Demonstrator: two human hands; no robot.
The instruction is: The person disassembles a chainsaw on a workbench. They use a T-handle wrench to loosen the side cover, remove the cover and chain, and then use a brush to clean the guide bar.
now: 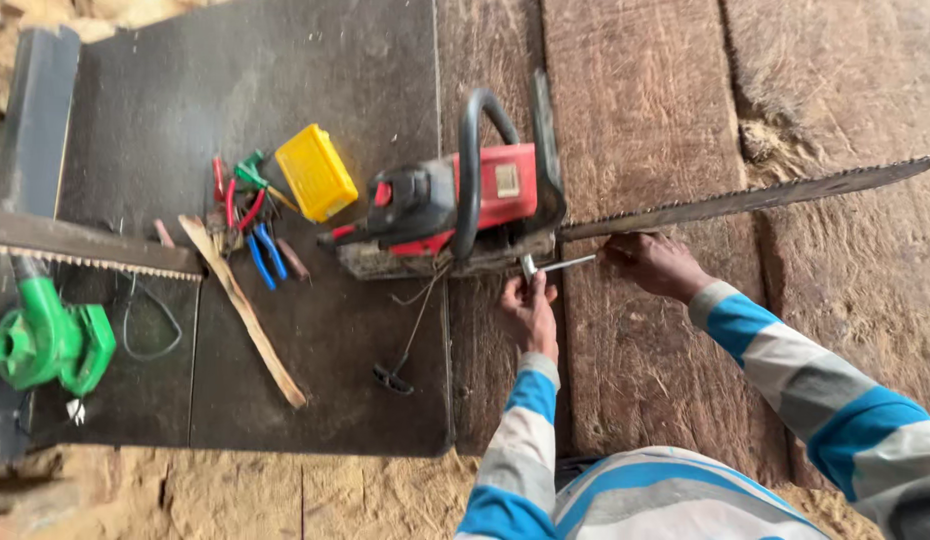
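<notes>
Centre frame: red chainsaw [455, 205] lying on dark board [285, 330], bar [745, 200] extending right. Left hand [530, 310] grasps metal wrench [557, 265] at the bar mount; right hand [653, 262] clenches its handle. Side cover still fitted; tightening or loosening apparently under way.

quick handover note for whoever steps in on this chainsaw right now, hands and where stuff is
Left hand: at the base of the red chainsaw, on the metal wrench.
Right hand: on the wrench's outer end, just under the guide bar.
Saw lies on its side on the planks; starter cord hangs loose.
Pliers and yellow box lie left of it.
Done: wrench seated. Left: the turning.
</notes>
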